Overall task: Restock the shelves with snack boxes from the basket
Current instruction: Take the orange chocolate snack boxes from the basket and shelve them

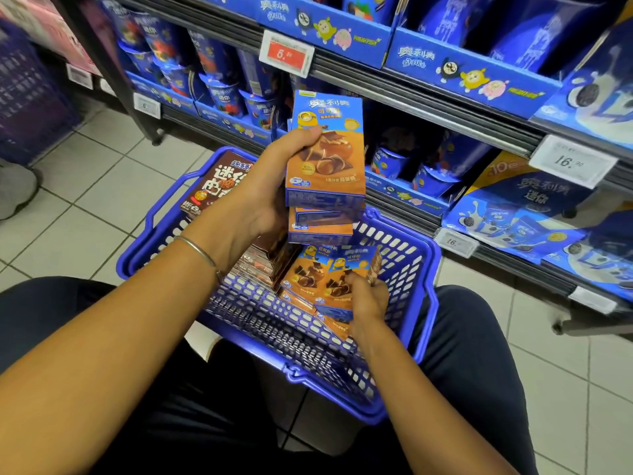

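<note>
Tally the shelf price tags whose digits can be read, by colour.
Red price tag: 1
White price tags: 3
Total: 4
The other tags on the shelf edges are too blurred to read, so they are not counted.

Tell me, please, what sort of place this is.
Most likely a supermarket snack aisle: stocked shelves, a price tag on the shelf edge, and a blue shopping basket holding snack boxes.

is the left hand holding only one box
No, the left hand grips a stack of at least two orange boxes above the basket.
</note>
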The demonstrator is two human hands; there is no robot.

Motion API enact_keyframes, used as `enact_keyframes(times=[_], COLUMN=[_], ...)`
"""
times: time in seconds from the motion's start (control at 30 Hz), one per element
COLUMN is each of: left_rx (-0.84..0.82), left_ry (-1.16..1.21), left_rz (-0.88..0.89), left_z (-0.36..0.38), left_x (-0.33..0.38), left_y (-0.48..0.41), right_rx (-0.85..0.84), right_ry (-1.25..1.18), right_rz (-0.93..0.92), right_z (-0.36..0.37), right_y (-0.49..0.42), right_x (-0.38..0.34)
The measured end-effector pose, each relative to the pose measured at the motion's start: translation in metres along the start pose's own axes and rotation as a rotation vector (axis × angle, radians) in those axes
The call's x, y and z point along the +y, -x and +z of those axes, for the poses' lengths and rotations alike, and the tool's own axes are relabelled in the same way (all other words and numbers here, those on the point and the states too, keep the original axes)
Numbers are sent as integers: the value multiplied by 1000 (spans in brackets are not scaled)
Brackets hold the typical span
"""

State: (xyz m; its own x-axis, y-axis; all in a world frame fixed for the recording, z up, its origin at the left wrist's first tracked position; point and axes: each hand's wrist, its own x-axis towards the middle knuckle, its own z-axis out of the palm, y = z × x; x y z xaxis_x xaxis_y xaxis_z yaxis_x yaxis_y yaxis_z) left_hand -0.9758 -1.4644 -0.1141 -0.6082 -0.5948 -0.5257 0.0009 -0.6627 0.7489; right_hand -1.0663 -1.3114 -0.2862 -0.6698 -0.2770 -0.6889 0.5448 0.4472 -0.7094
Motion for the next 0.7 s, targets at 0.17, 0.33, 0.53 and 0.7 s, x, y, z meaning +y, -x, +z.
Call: enact_keyframes(times=[0.17, 0.33, 0.53, 0.7], left_rx=[-39, -47, -5, 47], left_ry=[113, 165, 13, -104], left_rz=[-15, 5, 125, 147], left_z=[-22, -25, -32, -27], left_x=[-4, 2, 8, 2], left_y=[-12, -12, -18, -22], right_rx=[-99, -126, -266, -579], right_ry=[-104, -223, -444, -524], right_rz=[-193, -427, -461, -351], right_z=[-5, -19, -40, -42], right_y=[15, 22, 36, 49], right_x=[-23, -63, -131, -162])
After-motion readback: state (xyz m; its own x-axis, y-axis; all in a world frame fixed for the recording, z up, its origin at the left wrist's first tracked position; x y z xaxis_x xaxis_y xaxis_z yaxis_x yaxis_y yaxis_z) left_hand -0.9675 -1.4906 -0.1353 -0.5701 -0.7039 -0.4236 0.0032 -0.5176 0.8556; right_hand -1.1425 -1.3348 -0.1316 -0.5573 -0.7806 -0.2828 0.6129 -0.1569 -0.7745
